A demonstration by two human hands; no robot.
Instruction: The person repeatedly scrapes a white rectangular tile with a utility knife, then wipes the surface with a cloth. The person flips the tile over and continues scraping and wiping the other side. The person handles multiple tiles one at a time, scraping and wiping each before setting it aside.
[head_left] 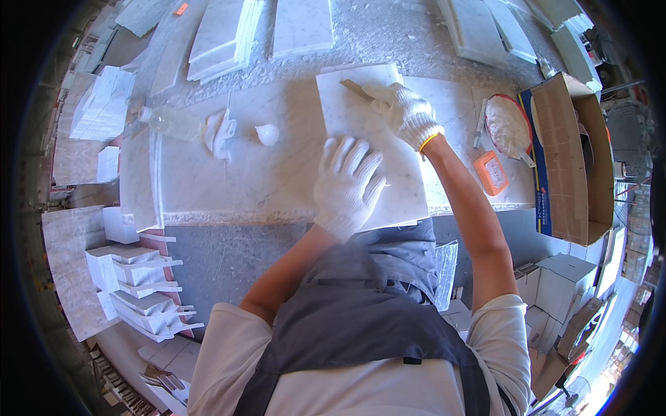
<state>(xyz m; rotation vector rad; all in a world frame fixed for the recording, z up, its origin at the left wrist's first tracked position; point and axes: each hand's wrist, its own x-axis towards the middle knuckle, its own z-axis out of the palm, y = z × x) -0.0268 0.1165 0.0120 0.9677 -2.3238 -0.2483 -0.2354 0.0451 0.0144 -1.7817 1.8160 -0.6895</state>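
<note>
A white, grey-veined marble tile (pixel 378 159) lies on the stone-topped bench in front of me, its near edge close to my body. My left hand (pixel 347 184), in a white knitted glove, rests flat on the tile's left part with its fingers apart, holding nothing. Near the tile's far right, my right hand (pixel 406 114), gloved with a yellow cuff edge, is closed around a flat, tan, strip-like tool (pixel 356 89). One end of it sticks out to the left over the tile's surface. Its gripped end is hidden by the glove, and its exact kind cannot be made out.
Left on the bench stand a clear bottle (pixel 170 123), a crumpled white cloth (pixel 219 135) and a small white rounded thing (pixel 267 134). To the right lie an orange block (pixel 491 172), a red-rimmed round pad (pixel 508 121) and a cardboard box (pixel 565 149). Stone slabs (pixel 303 28) lie beyond.
</note>
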